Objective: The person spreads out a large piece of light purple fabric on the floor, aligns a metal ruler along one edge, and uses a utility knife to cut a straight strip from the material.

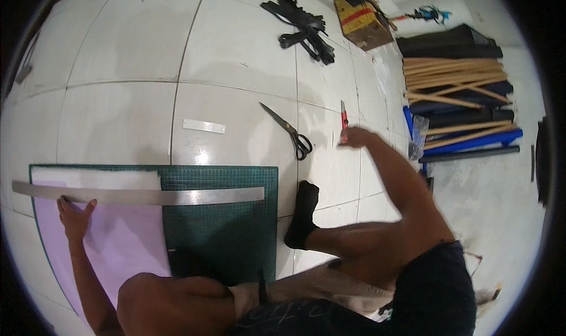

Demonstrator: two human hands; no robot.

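Two hands are working well apart on a white tiled floor: my left hand [75, 217], fingers spread flat and holding nothing, is pressing on a lilac sheet [115, 241] just below a long steel ruler [138, 196], fingertips touching its lower edge. The sheet is lying on a green cutting mat [227, 218], the ruler spanning both. My right hand [354, 137] is reaching far to the right of the mat, fingers curling at a red utility knife [344, 118]; I cannot tell whether they are closing on it. Black-handled scissors [289, 129] are lying between mat and knife.

With so light a press, I judge the ruler could be sliding off line, and a blind reach risks meeting the blade.

Beyond the mat, top right, a cardboard box [362, 23] is sitting closed, contents hidden, beside black straps [303, 29].
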